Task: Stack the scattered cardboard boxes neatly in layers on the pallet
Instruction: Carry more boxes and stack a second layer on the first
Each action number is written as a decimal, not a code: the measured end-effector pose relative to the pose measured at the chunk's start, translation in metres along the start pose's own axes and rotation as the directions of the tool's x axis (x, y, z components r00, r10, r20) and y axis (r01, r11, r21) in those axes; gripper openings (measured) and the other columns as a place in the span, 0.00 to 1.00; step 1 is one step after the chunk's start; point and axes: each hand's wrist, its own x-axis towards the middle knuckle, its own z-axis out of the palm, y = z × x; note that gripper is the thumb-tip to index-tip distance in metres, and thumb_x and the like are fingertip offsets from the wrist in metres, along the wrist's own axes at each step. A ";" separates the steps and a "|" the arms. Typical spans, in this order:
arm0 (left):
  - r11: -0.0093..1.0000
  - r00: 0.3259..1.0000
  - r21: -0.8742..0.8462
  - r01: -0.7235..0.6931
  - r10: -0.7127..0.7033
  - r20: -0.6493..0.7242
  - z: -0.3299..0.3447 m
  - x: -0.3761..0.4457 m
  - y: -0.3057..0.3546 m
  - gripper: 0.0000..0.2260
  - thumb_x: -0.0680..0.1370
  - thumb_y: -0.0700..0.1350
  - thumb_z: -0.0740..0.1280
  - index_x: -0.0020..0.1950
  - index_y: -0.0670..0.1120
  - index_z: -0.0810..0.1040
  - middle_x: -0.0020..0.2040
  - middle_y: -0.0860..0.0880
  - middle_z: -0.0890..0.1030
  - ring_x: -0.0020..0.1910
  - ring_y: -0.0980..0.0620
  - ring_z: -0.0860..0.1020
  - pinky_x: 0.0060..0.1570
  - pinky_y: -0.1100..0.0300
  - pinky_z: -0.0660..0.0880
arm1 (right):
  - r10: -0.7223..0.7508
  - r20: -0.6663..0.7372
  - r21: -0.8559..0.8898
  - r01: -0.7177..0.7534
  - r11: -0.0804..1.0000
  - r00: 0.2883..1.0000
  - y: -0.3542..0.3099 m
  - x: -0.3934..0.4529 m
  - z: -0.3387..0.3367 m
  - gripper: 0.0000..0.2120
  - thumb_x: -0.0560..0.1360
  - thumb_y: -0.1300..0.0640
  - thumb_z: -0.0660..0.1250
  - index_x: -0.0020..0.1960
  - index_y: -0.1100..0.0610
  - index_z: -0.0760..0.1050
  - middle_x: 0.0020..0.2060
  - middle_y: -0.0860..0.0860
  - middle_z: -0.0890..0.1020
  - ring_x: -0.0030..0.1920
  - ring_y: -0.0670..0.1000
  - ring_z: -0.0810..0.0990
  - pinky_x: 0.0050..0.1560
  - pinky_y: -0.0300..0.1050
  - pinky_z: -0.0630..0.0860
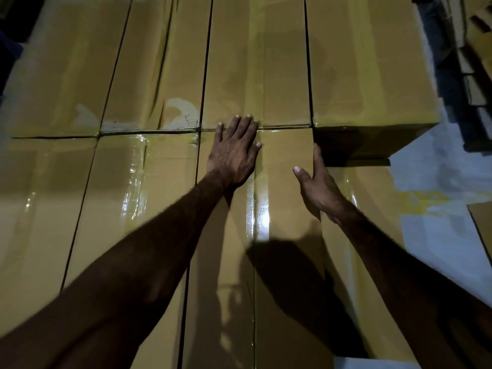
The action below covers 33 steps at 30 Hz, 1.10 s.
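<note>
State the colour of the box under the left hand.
Yellowish-brown box, glossy tape; head view.

No legible txt, labels, brand marks, nos. or signs anywhere in view. Cardboard boxes (255, 222): plain brown faces w/ glossy tape only, no print. Torn pale patch (181, 110) on one box top: bare paper, no chars. readable.
</note>
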 end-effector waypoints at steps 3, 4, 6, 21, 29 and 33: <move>0.999 0.999 -0.004 0.036 -0.036 -0.009 0.001 -0.010 0.004 0.29 0.87 0.59 0.47 0.86 0.48 0.54 0.86 0.47 0.54 0.85 0.46 0.49 0.82 0.39 0.48 | -0.022 -0.025 0.026 0.022 0.999 0.999 0.007 -0.011 0.005 0.37 0.85 0.43 0.62 0.85 0.44 0.44 0.83 0.48 0.59 0.81 0.56 0.62 0.79 0.62 0.62; 0.999 0.999 -0.009 0.050 -0.050 -0.015 0.001 -0.015 0.006 0.29 0.87 0.59 0.47 0.86 0.48 0.53 0.86 0.47 0.54 0.85 0.46 0.49 0.82 0.40 0.48 | -0.015 -0.027 0.030 0.016 0.999 1.000 0.009 -0.017 0.007 0.37 0.84 0.42 0.62 0.85 0.44 0.44 0.83 0.48 0.60 0.81 0.57 0.63 0.79 0.63 0.63; 0.997 0.997 -0.024 0.070 -0.071 -0.014 0.003 -0.029 0.007 0.30 0.88 0.59 0.47 0.87 0.47 0.51 0.87 0.46 0.51 0.86 0.46 0.47 0.83 0.41 0.47 | 0.000 -0.028 0.031 0.001 1.000 1.000 0.015 -0.029 0.012 0.38 0.84 0.40 0.61 0.85 0.44 0.43 0.83 0.49 0.60 0.80 0.58 0.63 0.78 0.65 0.64; 0.958 0.958 -0.068 0.280 -0.273 0.091 0.006 -0.292 0.046 0.30 0.89 0.57 0.48 0.87 0.44 0.45 0.87 0.44 0.44 0.85 0.47 0.41 0.83 0.43 0.47 | 0.164 -0.004 -0.057 -0.164 0.985 0.986 0.069 -0.196 0.027 0.38 0.81 0.35 0.56 0.85 0.49 0.51 0.81 0.52 0.66 0.78 0.58 0.68 0.77 0.57 0.66; 0.913 0.906 -0.063 0.403 -0.389 0.168 0.011 -0.437 0.080 0.30 0.89 0.56 0.49 0.86 0.41 0.50 0.86 0.42 0.49 0.86 0.45 0.45 0.82 0.40 0.53 | 0.280 0.111 -0.111 -0.268 0.957 0.954 0.088 -0.288 0.039 0.36 0.85 0.36 0.54 0.85 0.52 0.47 0.80 0.56 0.66 0.76 0.64 0.68 0.72 0.59 0.66; 0.901 0.901 -0.093 0.423 -0.408 0.149 0.010 -0.472 0.095 0.31 0.89 0.57 0.50 0.86 0.40 0.51 0.86 0.41 0.50 0.86 0.45 0.46 0.81 0.39 0.53 | 0.247 0.094 -0.104 -0.237 0.966 0.964 0.106 -0.310 0.041 0.35 0.83 0.33 0.55 0.83 0.53 0.55 0.76 0.55 0.71 0.73 0.62 0.72 0.73 0.61 0.69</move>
